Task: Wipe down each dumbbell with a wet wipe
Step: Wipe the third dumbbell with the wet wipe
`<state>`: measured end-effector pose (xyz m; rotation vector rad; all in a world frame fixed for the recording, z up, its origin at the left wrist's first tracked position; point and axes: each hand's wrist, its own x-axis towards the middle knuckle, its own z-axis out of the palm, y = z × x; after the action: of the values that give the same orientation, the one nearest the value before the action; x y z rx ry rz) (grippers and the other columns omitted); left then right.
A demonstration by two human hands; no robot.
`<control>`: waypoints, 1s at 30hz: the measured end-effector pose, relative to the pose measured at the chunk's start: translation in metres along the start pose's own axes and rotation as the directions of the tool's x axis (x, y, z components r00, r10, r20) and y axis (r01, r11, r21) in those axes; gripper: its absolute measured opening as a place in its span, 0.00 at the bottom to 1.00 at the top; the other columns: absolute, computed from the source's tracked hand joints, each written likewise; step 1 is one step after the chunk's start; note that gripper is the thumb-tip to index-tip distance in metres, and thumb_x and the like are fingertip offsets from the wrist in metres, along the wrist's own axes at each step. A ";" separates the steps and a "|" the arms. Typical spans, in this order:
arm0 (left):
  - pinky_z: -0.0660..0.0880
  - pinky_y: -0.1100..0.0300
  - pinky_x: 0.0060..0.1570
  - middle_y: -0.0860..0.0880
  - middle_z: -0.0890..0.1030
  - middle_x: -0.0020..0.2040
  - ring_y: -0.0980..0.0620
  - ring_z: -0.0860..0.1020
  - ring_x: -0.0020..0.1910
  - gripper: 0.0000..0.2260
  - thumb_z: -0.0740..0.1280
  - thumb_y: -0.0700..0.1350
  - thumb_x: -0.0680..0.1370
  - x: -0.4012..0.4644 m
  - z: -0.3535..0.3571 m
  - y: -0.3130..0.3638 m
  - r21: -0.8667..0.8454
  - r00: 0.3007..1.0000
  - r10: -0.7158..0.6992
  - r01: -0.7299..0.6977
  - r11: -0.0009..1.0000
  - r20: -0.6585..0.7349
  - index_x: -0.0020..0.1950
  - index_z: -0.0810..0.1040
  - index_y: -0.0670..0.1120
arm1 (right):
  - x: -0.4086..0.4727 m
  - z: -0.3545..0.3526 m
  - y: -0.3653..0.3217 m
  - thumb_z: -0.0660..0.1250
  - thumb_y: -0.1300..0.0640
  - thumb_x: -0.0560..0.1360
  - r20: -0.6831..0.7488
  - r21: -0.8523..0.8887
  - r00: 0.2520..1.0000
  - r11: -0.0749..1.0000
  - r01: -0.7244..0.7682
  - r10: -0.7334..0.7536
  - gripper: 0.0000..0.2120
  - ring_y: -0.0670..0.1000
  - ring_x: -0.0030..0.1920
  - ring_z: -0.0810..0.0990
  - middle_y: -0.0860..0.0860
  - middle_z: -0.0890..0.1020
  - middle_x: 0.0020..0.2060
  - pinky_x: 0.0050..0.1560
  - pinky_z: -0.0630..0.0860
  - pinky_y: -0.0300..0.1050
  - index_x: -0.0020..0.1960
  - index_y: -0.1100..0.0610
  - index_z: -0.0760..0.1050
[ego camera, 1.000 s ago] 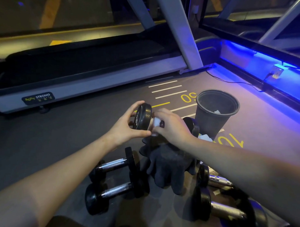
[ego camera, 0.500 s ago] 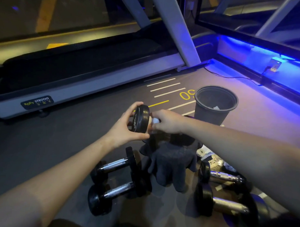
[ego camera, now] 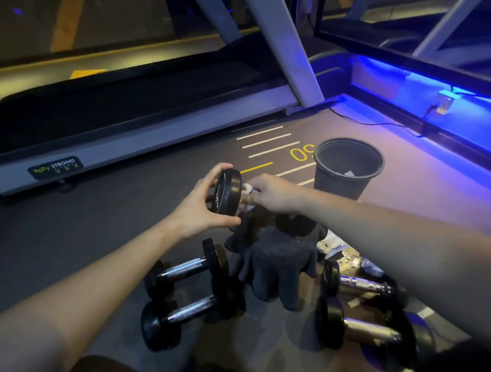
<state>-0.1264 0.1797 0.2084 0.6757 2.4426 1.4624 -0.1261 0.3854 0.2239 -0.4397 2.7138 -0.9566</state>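
Chrome-handled dumbbells wait on the floor — one up for wiping.
Four dumbbells lie nearest; above them the left hand grips a raised dumbbell, the right hand pinching a wipe at its bar — bin beyond. Likely midway.

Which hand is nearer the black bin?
Right. The right hand, pinching the wet wipe against the held dumbbell, sits just left of the bin. The left hand grips the dumbbell's head, farther left.
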 end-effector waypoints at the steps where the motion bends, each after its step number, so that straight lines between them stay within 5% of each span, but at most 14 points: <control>1: 0.75 0.56 0.64 0.48 0.70 0.67 0.51 0.77 0.63 0.45 0.83 0.40 0.64 0.000 0.000 0.002 0.016 1.000 0.008 -0.008 1.000 0.013 0.72 0.64 0.66 | -0.001 -0.008 -0.002 0.68 0.57 0.77 0.059 0.013 0.998 1.000 -0.014 0.014 0.06 0.43 0.34 0.73 0.48 0.79 0.36 0.34 0.67 0.32 0.42 0.54 0.78; 3: 0.73 0.52 0.68 0.50 0.69 0.67 0.50 0.76 0.65 0.45 0.83 0.42 0.62 0.000 0.001 0.005 0.052 0.999 0.027 -0.028 0.998 0.032 0.71 0.64 0.67 | -0.002 -0.016 -0.005 0.70 0.55 0.76 0.103 -0.061 0.994 0.997 -0.037 0.043 0.05 0.46 0.35 0.73 0.49 0.77 0.35 0.32 0.66 0.36 0.44 0.57 0.79; 6: 0.72 0.52 0.69 0.49 0.69 0.66 0.50 0.76 0.64 0.45 0.82 0.43 0.61 0.000 0.001 0.007 0.048 0.999 0.028 -0.029 0.998 0.025 0.71 0.65 0.67 | -0.005 -0.005 -0.009 0.71 0.55 0.73 -0.019 -0.168 0.999 0.985 -0.036 0.034 0.06 0.54 0.43 0.77 0.51 0.77 0.36 0.34 0.65 0.43 0.41 0.53 0.74; 10: 0.75 0.61 0.62 0.49 0.71 0.65 0.51 0.77 0.62 0.44 0.82 0.39 0.64 0.001 0.001 0.004 0.038 1.000 0.014 -0.014 0.999 0.004 0.71 0.65 0.66 | -0.016 0.022 -0.016 0.67 0.54 0.73 -0.334 -0.392 0.939 0.918 -0.060 -0.081 0.02 0.59 0.52 0.78 0.54 0.83 0.44 0.48 0.64 0.46 0.43 0.53 0.76; 14: 0.73 0.69 0.56 0.52 0.69 0.65 0.55 0.77 0.60 0.44 0.81 0.38 0.66 0.001 0.001 0.007 0.037 1.000 0.023 -0.023 0.999 0.015 0.71 0.65 0.67 | -0.016 0.035 -0.008 0.68 0.57 0.69 -0.442 -0.387 0.888 0.920 -0.059 -0.129 0.06 0.54 0.49 0.80 0.49 0.84 0.41 0.63 0.63 0.46 0.37 0.49 0.71; 18: 0.73 0.68 0.58 0.51 0.69 0.65 0.55 0.75 0.62 0.44 0.82 0.38 0.65 0.003 0.000 0.007 0.043 0.999 0.039 -0.040 0.998 0.026 0.71 0.65 0.66 | -0.011 0.024 -0.001 0.68 0.59 0.70 -0.356 -0.197 0.933 0.980 -0.024 -0.048 0.02 0.58 0.48 0.79 0.55 0.84 0.43 0.48 0.71 0.47 0.42 0.56 0.78; 21: 0.74 0.61 0.63 0.53 0.69 0.65 0.55 0.73 0.65 0.45 0.82 0.39 0.63 0.005 0.000 0.005 0.052 0.997 0.073 -0.075 0.996 0.041 0.70 0.65 0.67 | -0.007 0.005 -0.003 0.70 0.61 0.72 -0.145 -0.100 0.987 0.994 0.055 -0.069 0.03 0.51 0.42 0.76 0.51 0.80 0.38 0.40 0.67 0.41 0.43 0.60 0.76; 24: 0.72 0.64 0.63 0.56 0.68 0.65 0.60 0.70 0.67 0.45 0.82 0.40 0.63 0.006 0.001 0.006 0.075 0.994 0.095 -0.098 0.992 0.052 0.70 0.64 0.68 | -0.005 -0.003 -0.006 0.72 0.60 0.72 -0.046 -0.065 0.998 0.997 0.047 -0.050 0.07 0.53 0.43 0.77 0.54 0.81 0.39 0.38 0.65 0.41 0.47 0.63 0.77; 30: 0.71 0.76 0.54 0.52 0.69 0.64 0.56 0.76 0.61 0.44 0.82 0.37 0.65 0.001 0.002 0.006 0.076 0.999 0.043 -0.044 0.996 0.007 0.71 0.65 0.65 | -0.016 0.021 -0.013 0.67 0.57 0.73 -0.285 -0.360 0.953 0.933 -0.010 -0.100 0.04 0.59 0.52 0.79 0.56 0.83 0.47 0.48 0.66 0.47 0.45 0.53 0.72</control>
<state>-0.1253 0.1842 0.2134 0.7518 2.5057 1.3867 -0.1022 0.3691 0.2177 -0.4544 3.1847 -0.5707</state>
